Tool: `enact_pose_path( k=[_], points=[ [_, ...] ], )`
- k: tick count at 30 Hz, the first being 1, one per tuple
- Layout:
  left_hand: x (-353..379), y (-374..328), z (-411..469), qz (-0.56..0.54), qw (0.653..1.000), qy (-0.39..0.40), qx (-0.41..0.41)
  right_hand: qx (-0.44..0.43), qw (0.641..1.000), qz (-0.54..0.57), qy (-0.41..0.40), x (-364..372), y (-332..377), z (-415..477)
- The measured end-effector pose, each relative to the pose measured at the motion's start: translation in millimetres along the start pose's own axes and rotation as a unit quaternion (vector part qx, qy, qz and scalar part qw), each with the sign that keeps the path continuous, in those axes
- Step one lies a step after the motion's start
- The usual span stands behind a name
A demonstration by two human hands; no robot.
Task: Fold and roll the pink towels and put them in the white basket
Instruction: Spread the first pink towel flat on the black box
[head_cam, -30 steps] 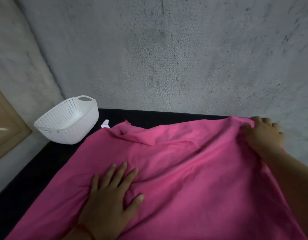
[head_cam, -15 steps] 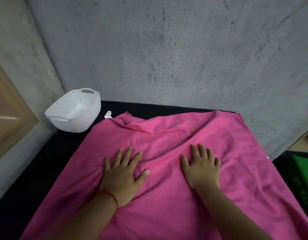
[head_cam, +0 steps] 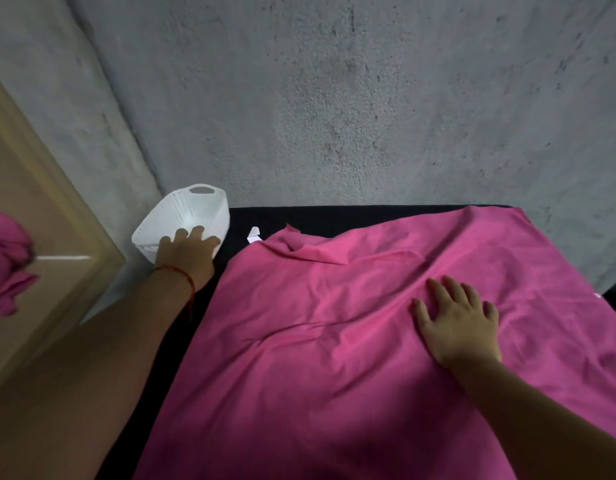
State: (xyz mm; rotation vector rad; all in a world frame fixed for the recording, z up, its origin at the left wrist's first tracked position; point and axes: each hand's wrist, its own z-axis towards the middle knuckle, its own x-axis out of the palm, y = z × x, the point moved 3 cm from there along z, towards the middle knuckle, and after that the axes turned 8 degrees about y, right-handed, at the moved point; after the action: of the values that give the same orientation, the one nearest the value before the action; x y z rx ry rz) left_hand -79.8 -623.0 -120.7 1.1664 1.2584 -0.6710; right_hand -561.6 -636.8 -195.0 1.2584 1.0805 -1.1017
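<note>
Across the near edge of the black surface (head_cam: pixel 334 216), the pink towel (head_cam: pixel 317 358) lies spread out and creased, covering most of the top and running out of view at the bottom. Toward the towel's right side, the right hand (head_cam: pixel 458 327) rests palm down on the cloth, fingers straight and slightly spread, pressing and holding nothing.

Farther off, the left arm stretches past the towel's left edge, a red thread bracelet (head_cam: pixel 182 273) on its wrist. The left hand (head_cam: pixel 185 252) lies against the near rim of the white basket (head_cam: pixel 195 209) with its fingers extended over the wall. It touches the basket, and no curl round the rim shows. The basket stands at the far left corner of the surface, apart from the towel. The towel's far left corner is turned over on itself, and a small white tag (head_cam: pixel 253 234) lies just beside it on the black. Behind rises a rough grey wall (head_cam: pixel 334 98). At the left stands a tan wooden panel (head_cam: pixel 40 237), with a bundle of pink cloth (head_cam: pixel 5 271) at the frame's edge.

Half a second ago both hands lay flat side by side on the middle of the towel. Since then the left has left the cloth for the basket, and the right sits nearer the towel's right side.
</note>
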Motion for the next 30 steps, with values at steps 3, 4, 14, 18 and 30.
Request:
enact_pose_path(
  k=[3, 4, 14, 18, 30],
  points=[
    [-0.8, 12.7, 12.2, 0.016, 0.999, -0.031, -0.021, -0.005, 1.000, -0.003, -0.005, 1.6, -1.0, 0.2],
    [1.0, 16.2, 16.3, 0.023, 0.999, -0.029, -0.032, -0.005, 1.000, -0.004, -0.007, 1.0, -1.1, -0.3],
    [-43.0, -53.0, 44.4, -0.171, 0.974, -0.085, 0.123, -0.005, 1.000, 0.002, -0.012, 2.4, 1.6, -0.4],
    [-61.9, -113.0, 64.3, -0.184, 0.955, -0.012, 0.231, -0.005, 1.000, 0.002, -0.006, 2.5, -0.3, 0.5],
    [-71.7, -123.4, 117.5, -0.101, 0.984, -0.033, 0.142, -0.009, 1.000, 0.005, -0.014, 5.3, -3.3, 1.2]
  ],
)
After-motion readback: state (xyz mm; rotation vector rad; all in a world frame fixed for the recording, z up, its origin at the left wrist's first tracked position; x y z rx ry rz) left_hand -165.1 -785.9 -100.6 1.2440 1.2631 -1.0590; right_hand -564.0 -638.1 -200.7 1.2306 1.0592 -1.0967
